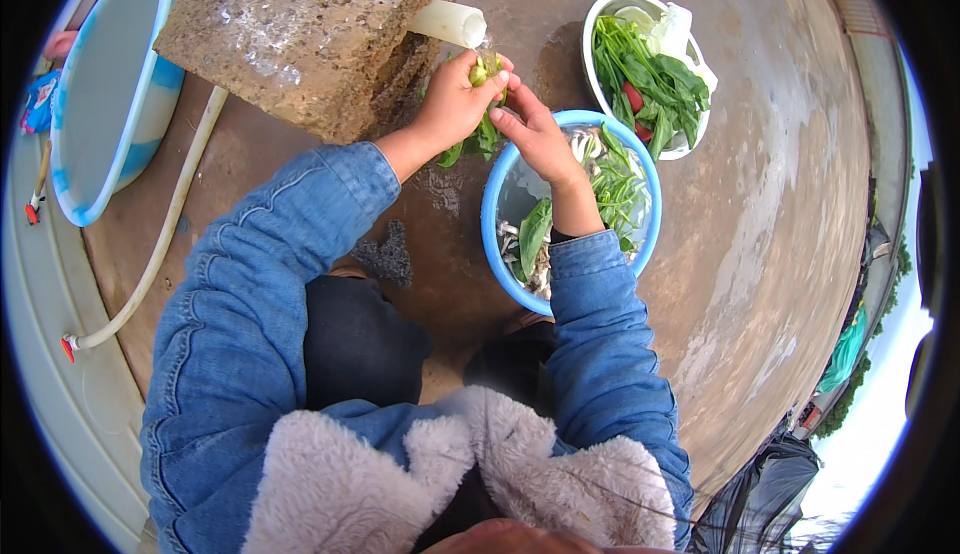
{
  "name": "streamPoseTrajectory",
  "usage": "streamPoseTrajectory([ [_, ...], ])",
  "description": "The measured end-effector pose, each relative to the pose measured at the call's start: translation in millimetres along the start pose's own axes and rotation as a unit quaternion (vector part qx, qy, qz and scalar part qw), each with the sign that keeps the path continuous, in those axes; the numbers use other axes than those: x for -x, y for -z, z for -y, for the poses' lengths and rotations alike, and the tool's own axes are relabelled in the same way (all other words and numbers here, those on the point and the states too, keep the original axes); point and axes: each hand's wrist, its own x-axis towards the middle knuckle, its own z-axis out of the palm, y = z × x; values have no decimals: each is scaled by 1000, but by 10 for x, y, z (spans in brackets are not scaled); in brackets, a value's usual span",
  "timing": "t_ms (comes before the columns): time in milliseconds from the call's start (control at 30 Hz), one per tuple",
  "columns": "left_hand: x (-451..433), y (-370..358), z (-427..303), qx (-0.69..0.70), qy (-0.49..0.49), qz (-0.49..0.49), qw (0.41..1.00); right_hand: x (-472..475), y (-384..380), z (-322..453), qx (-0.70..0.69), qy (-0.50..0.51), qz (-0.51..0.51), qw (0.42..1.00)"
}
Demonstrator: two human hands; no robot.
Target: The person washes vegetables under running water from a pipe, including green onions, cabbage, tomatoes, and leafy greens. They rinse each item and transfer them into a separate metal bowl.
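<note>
My left hand point(457, 100) grips a bunch of leafy greens point(482, 137) by the stem end, just below the mouth of a pale plastic hose point(454, 23). Water runs from the hose over the stems and fingers. My right hand point(546, 137) meets the same bunch from the other side, its thumb and fingers around the leaves. The leaves hang down between both hands. Beneath my right forearm is a blue-rimmed basin point(491, 212) of water holding mushrooms point(538, 280) and loose greens point(616, 190). Part of this basin is hidden by the arm.
A rough concrete block point(300, 36) stands at upper left beside the hose. A white-rimmed bowl point(592, 73) with greens and red pieces sits upper right. At far left are a large blue-and-white tub point(112, 88) and a red-handled tap point(67, 347). A dark scouring pad point(386, 254) lies near my foot.
</note>
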Motion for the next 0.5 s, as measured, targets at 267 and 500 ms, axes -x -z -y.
streamPoseTrajectory([
  [267,-44,-42,-24,-48,7,-8,999,-1,-149,-124,5,-11,-21,1000],
  [500,-26,-73,-36,36,122,-33,991,71,-207,-328,-184,-113,3,976],
])
